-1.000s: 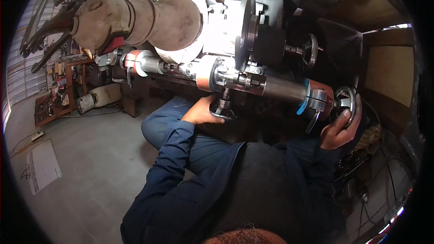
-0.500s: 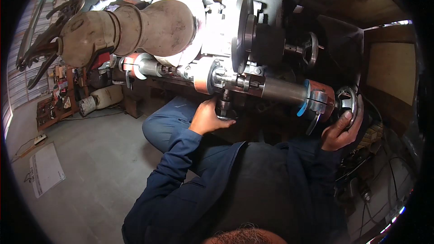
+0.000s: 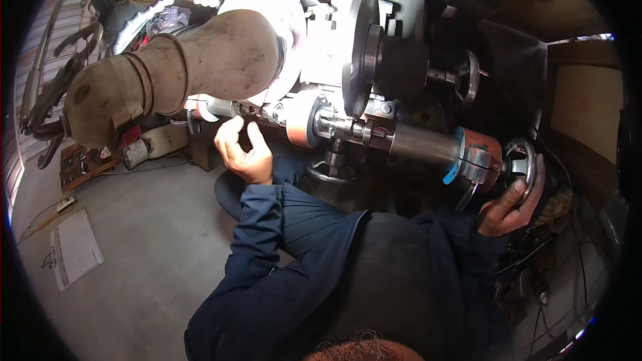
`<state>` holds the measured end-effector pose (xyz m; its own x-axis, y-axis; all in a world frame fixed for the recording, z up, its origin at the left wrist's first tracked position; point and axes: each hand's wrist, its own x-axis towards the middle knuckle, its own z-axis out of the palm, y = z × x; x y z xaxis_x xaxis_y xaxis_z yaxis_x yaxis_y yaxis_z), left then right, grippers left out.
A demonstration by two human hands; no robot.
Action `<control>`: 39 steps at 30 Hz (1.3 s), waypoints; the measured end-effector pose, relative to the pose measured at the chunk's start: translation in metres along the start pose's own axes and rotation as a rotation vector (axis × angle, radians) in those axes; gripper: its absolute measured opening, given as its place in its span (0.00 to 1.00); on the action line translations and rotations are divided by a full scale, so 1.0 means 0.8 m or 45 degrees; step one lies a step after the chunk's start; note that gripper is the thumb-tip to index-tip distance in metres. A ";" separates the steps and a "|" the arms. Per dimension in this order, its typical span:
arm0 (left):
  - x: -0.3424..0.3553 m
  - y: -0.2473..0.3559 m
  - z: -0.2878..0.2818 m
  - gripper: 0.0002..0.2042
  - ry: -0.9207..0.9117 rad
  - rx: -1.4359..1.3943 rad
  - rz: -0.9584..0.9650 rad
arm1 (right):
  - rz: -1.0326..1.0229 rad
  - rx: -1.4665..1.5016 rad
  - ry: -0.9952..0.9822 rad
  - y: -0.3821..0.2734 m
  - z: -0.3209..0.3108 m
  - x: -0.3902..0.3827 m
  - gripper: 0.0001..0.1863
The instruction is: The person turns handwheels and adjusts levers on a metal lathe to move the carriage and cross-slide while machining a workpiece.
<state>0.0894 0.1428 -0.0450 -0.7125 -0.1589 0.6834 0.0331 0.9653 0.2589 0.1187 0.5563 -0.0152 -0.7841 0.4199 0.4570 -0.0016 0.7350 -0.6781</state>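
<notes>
Chrome handwheel [image 3: 519, 166] is sitting at the right end of the horizontal shaft [image 3: 424, 144]; the right hand [image 3: 505, 214] is grasping its rim, thumb lying along the lower-left side. The left hand [image 3: 244, 159] is hovering near the shaft, grip released, fingers pointing away from the body, the lower handwheel [image 3: 328, 178] standing to its right.

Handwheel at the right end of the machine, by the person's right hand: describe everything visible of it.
The handwheel looks like shiny, bare metal: a round rim with spokes meeting at a central hub. It stands roughly on edge, seen obliquely, just right of an orange collar. The right hand has its grip on the rim, thumb at the lower part and fingers along the outer right side, hiding some of it. Whether it is turning cannot be told.
</notes>
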 end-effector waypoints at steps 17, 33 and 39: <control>-0.211 0.044 0.028 0.17 -0.475 -0.725 -1.185 | 0.012 -0.010 -0.001 -0.010 0.005 0.005 0.26; -0.222 0.010 0.044 0.17 -0.433 -1.513 -2.195 | 0.007 -0.007 0.013 0.002 0.001 -0.002 0.24; -0.195 0.018 0.021 0.12 -0.756 -1.034 -1.096 | -0.020 -0.035 0.099 0.002 0.008 -0.002 0.23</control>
<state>0.1892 0.1853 -0.1592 -0.9065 -0.3397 -0.2507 -0.3218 0.1715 0.9311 0.1158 0.5533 -0.0203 -0.7333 0.4479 0.5115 0.0044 0.7555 -0.6552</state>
